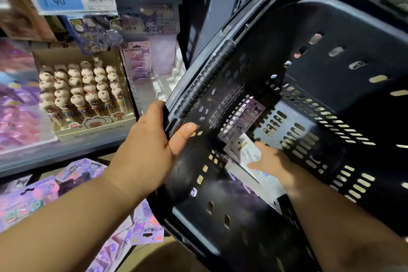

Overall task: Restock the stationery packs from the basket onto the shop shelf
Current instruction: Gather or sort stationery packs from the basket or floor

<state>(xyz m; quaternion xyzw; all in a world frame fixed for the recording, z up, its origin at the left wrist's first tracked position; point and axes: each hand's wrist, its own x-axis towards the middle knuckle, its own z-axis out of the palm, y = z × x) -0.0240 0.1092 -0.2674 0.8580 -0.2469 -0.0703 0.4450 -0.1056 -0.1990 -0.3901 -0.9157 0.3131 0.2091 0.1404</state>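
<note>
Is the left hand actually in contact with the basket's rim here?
Touching. The head view shows the left hand gripping the black basket at its rim, fingers curled over the edge and the thumb lying on the inner wall.

Single head view, forward and down, close above the basket [353,28] beside the shelf [66,155]

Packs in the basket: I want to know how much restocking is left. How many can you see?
2 plainly: a purple pack against the basket wall, and a white pack touched by the right hand. More may be hidden beneath.
</note>
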